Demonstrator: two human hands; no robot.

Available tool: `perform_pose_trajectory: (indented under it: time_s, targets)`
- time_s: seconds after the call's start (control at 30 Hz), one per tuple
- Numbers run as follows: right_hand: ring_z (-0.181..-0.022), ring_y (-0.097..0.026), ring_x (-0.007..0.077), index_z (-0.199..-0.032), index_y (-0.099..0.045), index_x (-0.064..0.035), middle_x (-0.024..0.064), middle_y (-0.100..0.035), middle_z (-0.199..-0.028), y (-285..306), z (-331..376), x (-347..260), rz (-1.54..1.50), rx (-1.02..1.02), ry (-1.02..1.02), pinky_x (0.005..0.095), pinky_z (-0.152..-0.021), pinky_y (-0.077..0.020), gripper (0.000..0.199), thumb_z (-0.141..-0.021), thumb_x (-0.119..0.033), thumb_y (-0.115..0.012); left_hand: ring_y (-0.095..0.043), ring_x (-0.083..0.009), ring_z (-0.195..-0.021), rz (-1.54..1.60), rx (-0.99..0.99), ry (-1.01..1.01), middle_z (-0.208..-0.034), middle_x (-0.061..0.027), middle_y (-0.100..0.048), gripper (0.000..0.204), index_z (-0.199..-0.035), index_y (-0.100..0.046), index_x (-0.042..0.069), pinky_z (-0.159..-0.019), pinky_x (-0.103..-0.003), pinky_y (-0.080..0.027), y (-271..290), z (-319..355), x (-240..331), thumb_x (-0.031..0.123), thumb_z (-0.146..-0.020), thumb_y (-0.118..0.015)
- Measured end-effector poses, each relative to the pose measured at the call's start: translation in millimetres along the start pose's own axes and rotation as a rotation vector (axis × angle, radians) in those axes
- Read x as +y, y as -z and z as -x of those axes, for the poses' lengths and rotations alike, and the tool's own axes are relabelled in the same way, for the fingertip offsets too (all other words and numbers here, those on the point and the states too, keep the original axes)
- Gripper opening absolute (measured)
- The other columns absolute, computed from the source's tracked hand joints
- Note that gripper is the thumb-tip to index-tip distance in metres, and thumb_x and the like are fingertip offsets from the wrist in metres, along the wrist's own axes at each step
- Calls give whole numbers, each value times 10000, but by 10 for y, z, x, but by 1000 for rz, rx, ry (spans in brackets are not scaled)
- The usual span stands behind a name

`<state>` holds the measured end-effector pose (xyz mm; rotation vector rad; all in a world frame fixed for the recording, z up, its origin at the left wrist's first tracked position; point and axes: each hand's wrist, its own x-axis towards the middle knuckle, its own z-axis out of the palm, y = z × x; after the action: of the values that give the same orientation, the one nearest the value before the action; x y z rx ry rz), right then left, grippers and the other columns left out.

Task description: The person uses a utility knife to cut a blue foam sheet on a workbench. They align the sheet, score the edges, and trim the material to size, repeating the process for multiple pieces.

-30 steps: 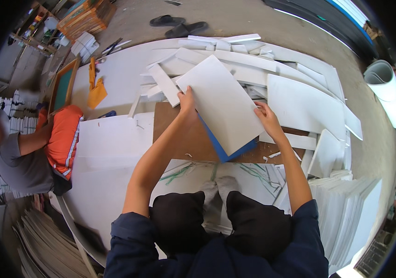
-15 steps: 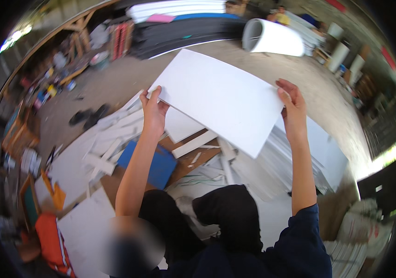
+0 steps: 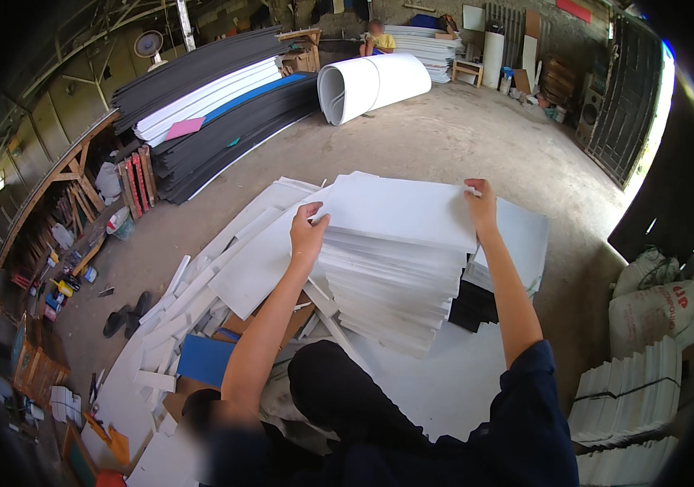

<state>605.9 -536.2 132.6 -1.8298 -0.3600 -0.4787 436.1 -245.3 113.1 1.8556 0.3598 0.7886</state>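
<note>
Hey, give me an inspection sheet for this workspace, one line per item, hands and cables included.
Surface: broad white panel below the stack.
Job's things: stack of white sheets, front edges uneven.
Clutter: loose white panels and strips, blue panel, black slides.
Hands: left hand at the top sheet's left edge, right hand at its far right corner; grip unclear.
Cables: nothing seen.
Surroundings: white roll, stacked black sheets, seated person behind.

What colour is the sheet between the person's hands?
The sheet is plain white, best seen in the head view.
</note>
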Motion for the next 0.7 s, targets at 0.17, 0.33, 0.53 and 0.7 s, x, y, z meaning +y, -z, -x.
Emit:
perform_pose_trajectory:
  time_s: [0.17,0.33,0.53,0.7]
  targets:
    - [-1056,-443,342,-997,-547,-41,173,-498,-1066,-61,55,-146,192,-1,196,373,-895,-364,214,-784,-22,-553,-430,-242,-1084,-466,92,-297,-1102,-68,-554,335,-1062,-551,99,-956,-368,-272,10,58,38,204,-759,-648]
    - [-985,-497,313,-981,-531,-24,161,-500,-1010,-547,565,-1153,-114,-129,457,375,-854,-393,184,-800,4,-524,-423,-247,-1042,-491,61,-347,-1055,-58,-558,290,-1018,-558,140,-921,-366,-268,807,81,-187,220,-753,-645]
    - [-843,-574,191,-935,-541,3,103,-570,-912,-2110,1592,-1635,-314,-750,399,285,-787,-446,101,-843,-18,-506,-416,-268,-1142,-676,-101,262,-1133,-91,-538,335,-1094,-550,125,-969,-377,-291,2352,724,-1047,317,-822,-585]
    - [-764,-591,178,-903,-545,5,110,-608,-814,-3600,2676,-1048,-208,-1274,300,281,-724,-460,90,-839,-52,-518,-519,-238,-1053,-322,163,652,-1085,-156,-575,418,-1120,-534,53,-928,-357,-376,3470,1981,-2200,324,-810,-608]
